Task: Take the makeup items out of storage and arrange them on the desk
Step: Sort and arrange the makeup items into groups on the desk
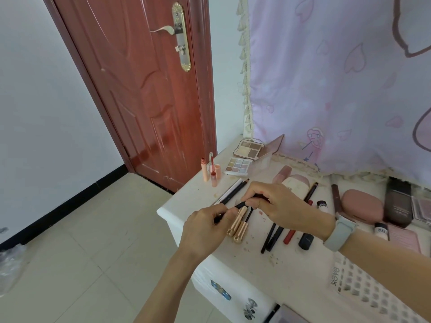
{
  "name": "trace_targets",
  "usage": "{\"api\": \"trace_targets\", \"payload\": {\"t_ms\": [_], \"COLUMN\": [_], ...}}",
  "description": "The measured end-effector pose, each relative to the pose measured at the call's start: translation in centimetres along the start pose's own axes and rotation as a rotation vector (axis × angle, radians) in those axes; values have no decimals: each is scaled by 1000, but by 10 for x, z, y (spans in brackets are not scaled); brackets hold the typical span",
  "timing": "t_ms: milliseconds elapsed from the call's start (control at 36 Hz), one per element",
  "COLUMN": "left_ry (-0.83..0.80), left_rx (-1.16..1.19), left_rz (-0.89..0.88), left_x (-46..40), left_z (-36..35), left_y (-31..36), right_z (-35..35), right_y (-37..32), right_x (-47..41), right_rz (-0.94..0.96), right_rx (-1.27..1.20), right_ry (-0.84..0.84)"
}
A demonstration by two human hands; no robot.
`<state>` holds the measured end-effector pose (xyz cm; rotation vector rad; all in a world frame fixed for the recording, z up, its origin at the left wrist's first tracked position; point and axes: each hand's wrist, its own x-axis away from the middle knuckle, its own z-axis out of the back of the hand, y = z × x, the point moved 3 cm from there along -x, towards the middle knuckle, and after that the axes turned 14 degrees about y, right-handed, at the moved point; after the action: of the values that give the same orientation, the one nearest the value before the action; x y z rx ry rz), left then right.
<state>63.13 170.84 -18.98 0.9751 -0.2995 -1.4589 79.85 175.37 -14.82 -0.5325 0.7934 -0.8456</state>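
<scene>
Hands meet over the white desk (200, 197), and I take the two gold tubes (238, 223) lying side by side near its front edge as my landmark. My left hand (206, 226) sits just left of those tubes, thumb and fingers pinching the near end of a thin black pencil (240, 204). My right hand (277, 206), with a grey watch band (339, 234) on its wrist, is just behind and right of the tubes, its curled fingers gripping the far part of the same pencil, so the pencil bridges both hands right above the tubes' far ends. Whether it touches them I cannot tell.

Behind and left of the tubes lie a white pencil and a black pencil (231, 191) close together; farther back stand three peach lip tubes (211, 170), with a small eyeshadow palette (239, 166) and a larger open palette (251, 149) beyond them. Right of the tubes lie two black sticks (270, 236), a red stick (290, 236) and a short black cylinder (306, 241). Well to the right rests a pink case (362, 205), with a dark box (397, 203) beside it
</scene>
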Motion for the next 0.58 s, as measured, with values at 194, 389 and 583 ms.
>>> {"api": "trace_targets", "payload": {"t_ms": [194,389,583], "left_ry": [-44,-61,75], "left_rx": [69,108,32], "left_rz": [72,182,214], "left_x": [-2,-2,0], "left_z": [3,16,23], "left_y": [-12,-31,-44], "right_z": [2,10,-15], "right_y": [1,35,47], "right_x": [-7,-20,-30], "right_rz": [-8,-169,-200], "right_rx": [-28,39,53], "right_ry": [-37,89,-43]}}
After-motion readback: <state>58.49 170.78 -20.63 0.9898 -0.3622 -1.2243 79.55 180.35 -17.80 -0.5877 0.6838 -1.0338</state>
